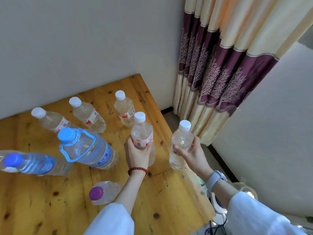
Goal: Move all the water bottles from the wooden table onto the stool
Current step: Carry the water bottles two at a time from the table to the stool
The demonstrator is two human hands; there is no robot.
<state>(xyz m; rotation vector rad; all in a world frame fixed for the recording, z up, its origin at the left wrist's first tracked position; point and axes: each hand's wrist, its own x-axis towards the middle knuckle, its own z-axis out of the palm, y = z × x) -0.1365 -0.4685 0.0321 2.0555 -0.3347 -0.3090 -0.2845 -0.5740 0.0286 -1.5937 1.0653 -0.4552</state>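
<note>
Nearest you, the purple-capped bottle [101, 194] is standing on the knotty wooden table [169, 192], beside your left sleeve. Your left hand [138, 154] is wrapping a white-capped bottle [142, 131] at its labelled waist; your right hand [191, 154] is gripping another clear bottle [180, 143] past the table's right edge. Both are probably light, thin-walled and smooth, so you are best holding mid-body. The big blue-handled jug [86, 148] looks heavier; take its handle. No stool is showing.
</note>
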